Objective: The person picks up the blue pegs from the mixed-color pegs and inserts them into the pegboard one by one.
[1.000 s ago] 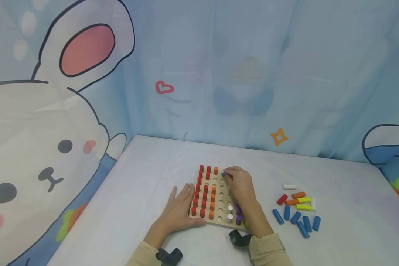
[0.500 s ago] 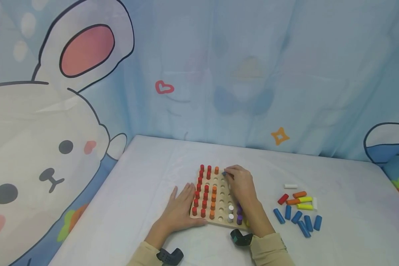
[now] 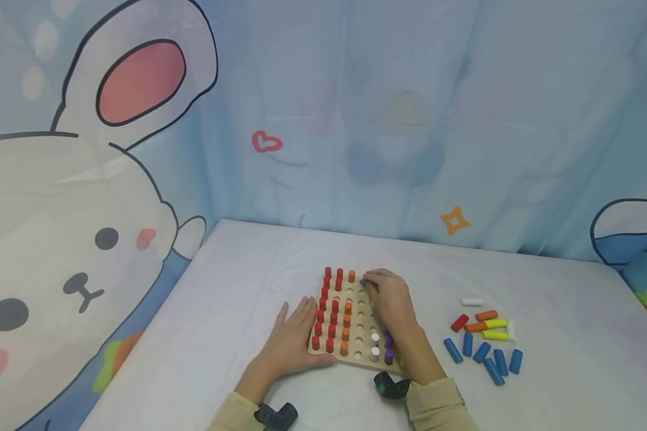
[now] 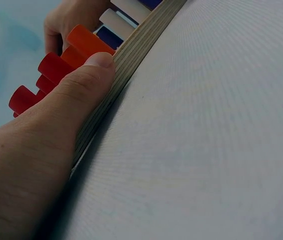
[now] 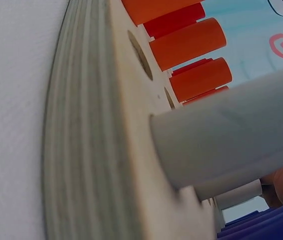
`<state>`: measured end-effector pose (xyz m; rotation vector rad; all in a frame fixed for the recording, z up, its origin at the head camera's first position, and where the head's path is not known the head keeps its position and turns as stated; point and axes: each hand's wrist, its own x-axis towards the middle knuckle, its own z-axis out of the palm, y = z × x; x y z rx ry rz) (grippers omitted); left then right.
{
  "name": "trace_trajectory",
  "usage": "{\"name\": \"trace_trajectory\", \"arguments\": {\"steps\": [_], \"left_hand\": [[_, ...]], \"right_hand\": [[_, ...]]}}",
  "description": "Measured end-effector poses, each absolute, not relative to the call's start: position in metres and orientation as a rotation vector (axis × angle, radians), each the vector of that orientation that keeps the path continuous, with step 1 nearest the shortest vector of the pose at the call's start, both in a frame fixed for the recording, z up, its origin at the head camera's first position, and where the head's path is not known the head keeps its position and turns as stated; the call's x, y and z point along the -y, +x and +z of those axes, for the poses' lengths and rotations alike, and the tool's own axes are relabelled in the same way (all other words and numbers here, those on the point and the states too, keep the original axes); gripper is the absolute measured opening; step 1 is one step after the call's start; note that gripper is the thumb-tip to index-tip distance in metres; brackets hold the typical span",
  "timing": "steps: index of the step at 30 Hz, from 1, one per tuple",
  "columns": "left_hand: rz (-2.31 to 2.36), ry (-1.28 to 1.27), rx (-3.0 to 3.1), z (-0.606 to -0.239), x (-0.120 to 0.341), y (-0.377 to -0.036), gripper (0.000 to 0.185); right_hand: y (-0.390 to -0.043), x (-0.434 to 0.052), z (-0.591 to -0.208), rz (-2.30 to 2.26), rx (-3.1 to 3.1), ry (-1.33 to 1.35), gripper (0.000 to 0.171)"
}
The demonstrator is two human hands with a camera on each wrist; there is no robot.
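Item: wooden pegboard (image 3: 356, 323), near the front edge of the worktop (image 3: 237, 287), about midway along it. Red pegs (image 3: 327, 311) fill its left columns, orange pegs (image 3: 346, 320) the next, white pegs (image 3: 374, 345) and purple pegs (image 3: 388, 353) stand at its near right corner; many holes are bare.

Item: my left hand (image 3: 291, 341), fingers straight and flat on the worktop, against the board's left side. The left wrist view shows my thumb (image 4: 89, 75) pressed on the board's layered edge.

Item: my right hand (image 3: 390, 299), reaching over the board, fingertips pinched on a small blue peg (image 3: 363, 281) at the far row, just right of the far orange peg. Whether it is seated in its hole I cannot tell.

Item: loose pegs (image 3: 485, 341), lying on the worktop well right of the board (blue, orange, yellow, red, white).

Risk, as I judge it: my right forearm lies over the white and purple pegs, so drawing back low could knock them; a tilted blue peg could jam at the hole's rim; if my left hand slackens, the board may slide.

Views: only the head view shows the blue peg and the loose pile; the right wrist view shows a white peg (image 5: 221, 140) close, entering its hole, and the board's edge (image 5: 81, 150), but no grip.
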<state>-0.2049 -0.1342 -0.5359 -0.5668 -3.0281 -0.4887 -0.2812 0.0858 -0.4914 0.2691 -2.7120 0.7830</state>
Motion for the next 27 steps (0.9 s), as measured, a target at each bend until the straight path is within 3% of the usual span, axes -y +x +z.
{"name": "trace_trajectory", "arguments": {"steps": [17, 27], "left_hand": [[-0.488, -0.573, 3.030, -0.5357, 0.1350, -0.2043, 0.118], [-0.488, -0.576, 3.029, -0.5355, 0.1352, -0.2043, 0.117]], "right_hand": [[-0.2785, -0.0849, -0.4900, 0.781, 2.669, 0.292, 0.015], [-0.2784, -0.0841, -0.4889, 0.753, 2.730, 0.294, 0.021]]}}
